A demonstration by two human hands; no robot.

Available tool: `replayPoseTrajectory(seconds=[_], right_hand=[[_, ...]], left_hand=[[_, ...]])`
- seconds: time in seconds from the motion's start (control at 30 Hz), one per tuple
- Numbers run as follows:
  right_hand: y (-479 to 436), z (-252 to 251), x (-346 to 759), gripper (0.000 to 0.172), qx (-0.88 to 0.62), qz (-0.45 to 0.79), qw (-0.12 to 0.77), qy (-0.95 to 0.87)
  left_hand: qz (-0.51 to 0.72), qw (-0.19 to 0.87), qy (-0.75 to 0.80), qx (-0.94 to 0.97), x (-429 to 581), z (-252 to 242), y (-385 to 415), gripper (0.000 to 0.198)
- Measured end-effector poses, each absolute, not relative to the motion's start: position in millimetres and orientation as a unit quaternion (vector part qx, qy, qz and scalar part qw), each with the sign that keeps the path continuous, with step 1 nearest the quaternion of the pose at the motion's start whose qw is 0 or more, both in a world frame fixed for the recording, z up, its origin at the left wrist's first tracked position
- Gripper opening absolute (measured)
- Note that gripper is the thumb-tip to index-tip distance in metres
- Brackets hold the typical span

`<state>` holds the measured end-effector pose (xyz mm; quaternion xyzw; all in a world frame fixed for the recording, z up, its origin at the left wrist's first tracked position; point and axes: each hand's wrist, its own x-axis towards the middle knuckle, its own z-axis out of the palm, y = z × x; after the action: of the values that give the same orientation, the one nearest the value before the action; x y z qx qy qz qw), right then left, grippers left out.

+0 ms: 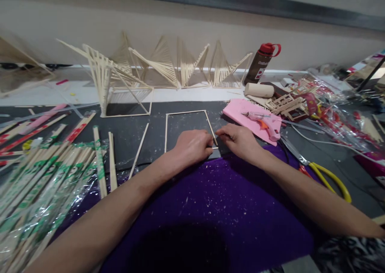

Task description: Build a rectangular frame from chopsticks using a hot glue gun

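A square frame of thin wooden sticks (166, 128) lies flat on the dark mat (129, 132) in front of me. My left hand (194, 146) rests curled over the frame's near right corner, fingers closed on the sticks there. My right hand (239, 140) meets it from the right, its fingertips pinched at the same corner. Both forearms lie over a purple cloth (216, 208) speckled with wood chips. What exactly sits between the fingertips is hidden.
Packs of wrapped chopsticks (45, 176) fill the left. A loose stick (138, 150) lies left of the frame. Stick sculptures (168, 66) line the back. A glue gun (261, 122) rests on a pink pad (240, 110); yellow-handled cutters (325, 174) and a red-capped bottle (260, 62) lie right.
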<state>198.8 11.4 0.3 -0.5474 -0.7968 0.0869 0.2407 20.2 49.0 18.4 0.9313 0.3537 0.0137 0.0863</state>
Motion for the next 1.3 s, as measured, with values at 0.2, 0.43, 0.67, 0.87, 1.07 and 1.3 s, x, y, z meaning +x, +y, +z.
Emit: replayPoseTrajectory(seconds=[0.2, 0.43, 0.67, 0.87, 1.07, 1.3], right_hand=[[28.8, -13.5, 199.5, 0.025, -0.498, 0.078, 0.244, -0.829], [30.3, -16.3, 205.1, 0.023, -0.459, 0.123, 0.231, -0.849], [32.2, -17.1, 210.6, 0.022, -0.431, 0.129, 0.231, -0.862], [35.0, -24.2, 211.6, 0.020, -0.423, 0.100, 0.243, -0.867], [34.3, -25.2, 211.5, 0.021, -0.425, 0.102, 0.246, -0.865], [34.7, -25.8, 211.3, 0.021, -0.422, 0.094, 0.243, -0.868]], left_hand=[[0.010, 0.091, 0.359, 0.929, 21.0, 16.5, 48.7, 0.016], [0.031, 0.079, 0.353, 0.932, 20.4, 11.8, 50.0, 0.019], [0.015, 0.088, 0.359, 0.929, 21.0, 16.2, 48.9, 0.020], [0.012, 0.091, 0.367, 0.926, 21.2, 15.1, 48.7, 0.022], [0.014, 0.080, 0.372, 0.925, 20.8, 13.7, 50.0, 0.022], [0.001, 0.068, 0.383, 0.921, 22.0, 16.7, 48.0, 0.026]])
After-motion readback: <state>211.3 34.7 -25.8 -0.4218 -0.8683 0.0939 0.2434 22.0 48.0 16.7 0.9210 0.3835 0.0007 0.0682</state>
